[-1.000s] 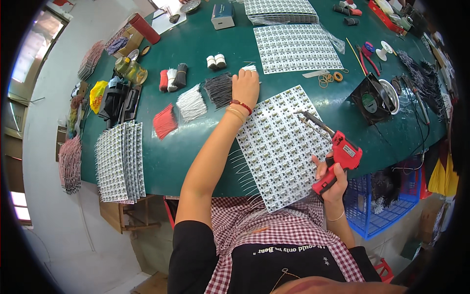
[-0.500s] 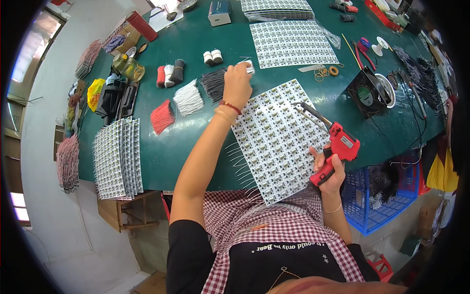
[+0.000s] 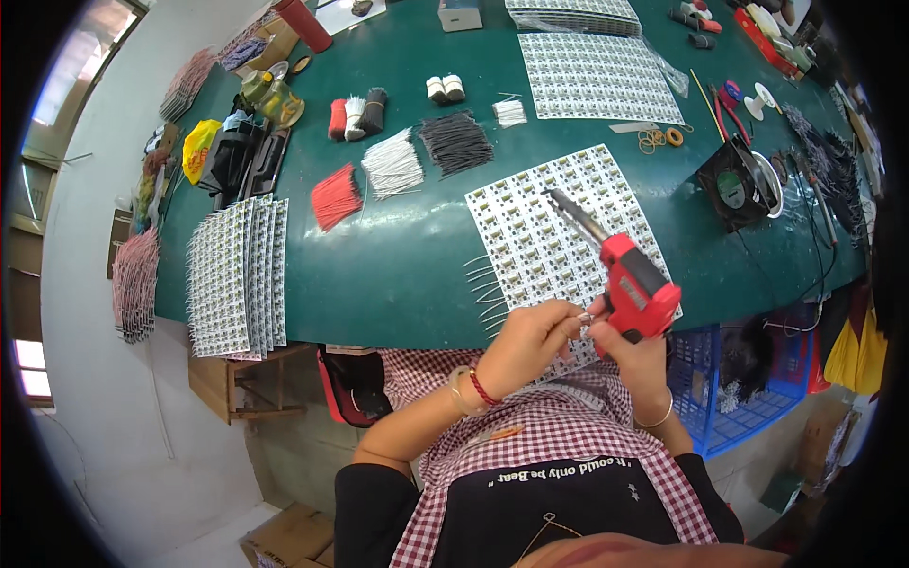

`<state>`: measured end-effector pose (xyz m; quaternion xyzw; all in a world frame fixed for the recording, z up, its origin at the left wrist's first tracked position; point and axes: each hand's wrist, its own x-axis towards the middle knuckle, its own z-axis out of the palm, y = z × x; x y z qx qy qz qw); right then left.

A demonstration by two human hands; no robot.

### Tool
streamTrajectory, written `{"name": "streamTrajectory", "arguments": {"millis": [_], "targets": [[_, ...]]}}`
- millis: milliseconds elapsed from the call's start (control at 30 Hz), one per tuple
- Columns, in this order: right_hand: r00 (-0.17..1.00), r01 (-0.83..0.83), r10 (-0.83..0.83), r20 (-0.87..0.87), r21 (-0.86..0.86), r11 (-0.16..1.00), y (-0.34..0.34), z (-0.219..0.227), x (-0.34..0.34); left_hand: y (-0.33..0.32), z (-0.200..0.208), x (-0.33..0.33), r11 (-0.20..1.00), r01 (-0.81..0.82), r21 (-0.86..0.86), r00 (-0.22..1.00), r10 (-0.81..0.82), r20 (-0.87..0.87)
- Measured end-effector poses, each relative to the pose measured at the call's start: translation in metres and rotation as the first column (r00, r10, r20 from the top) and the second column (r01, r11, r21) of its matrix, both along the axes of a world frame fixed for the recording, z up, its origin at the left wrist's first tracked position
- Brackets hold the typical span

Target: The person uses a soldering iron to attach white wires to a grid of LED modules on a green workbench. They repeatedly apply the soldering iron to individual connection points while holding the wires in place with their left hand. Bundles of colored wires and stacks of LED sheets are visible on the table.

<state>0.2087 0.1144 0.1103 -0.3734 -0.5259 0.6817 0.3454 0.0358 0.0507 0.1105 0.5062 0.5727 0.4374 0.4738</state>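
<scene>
My right hand (image 3: pixel 636 364) grips a red and black soldering gun (image 3: pixel 636 289), its metal tip pointing up and left over a white circuit board panel (image 3: pixel 535 204). My left hand (image 3: pixel 535 343) is closed in a pinch beside my right fingers, near the panel's lower edge. Something small and white, seemingly short wires, shows between the fingertips; its exact form is partly hidden. Rows of small components cover the panel, and white wires (image 3: pixel 485 284) stick out along its left edge. Beyond it lies a small pile of short white wires (image 3: pixel 509 113).
Piles of red wires (image 3: pixel 336 197), longer white wires (image 3: pixel 392 163) and black wires (image 3: pixel 456 143) lie left of centre. Wired panels (image 3: pixel 237 279) stand at the left edge. More panels (image 3: pixel 601 76) lie at the back. A black fan (image 3: pixel 727 185) stands right; a blue crate (image 3: pixel 734 407) is below.
My left hand has come back from the small white wire pile to my right hand. The soldering gun has shifted slightly and now points more steeply. The view has moved a little.
</scene>
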Motion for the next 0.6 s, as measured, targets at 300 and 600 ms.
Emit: {"name": "streamTrajectory", "arguments": {"millis": [300, 600], "targets": [[0.992, 0.007, -0.024, 0.128, 0.134, 0.991, -0.016, -0.012, -0.004, -0.014, -0.009, 0.009, 0.982, -0.097, 0.161, 0.977, 0.125, -0.175], [0.983, -0.019, -0.027, 0.181, 0.249, 0.968, -0.021, -0.019, -0.004, -0.022, -0.012, 0.011, 0.962, -0.171, 0.215, 0.968, 0.205, -0.145]]}}
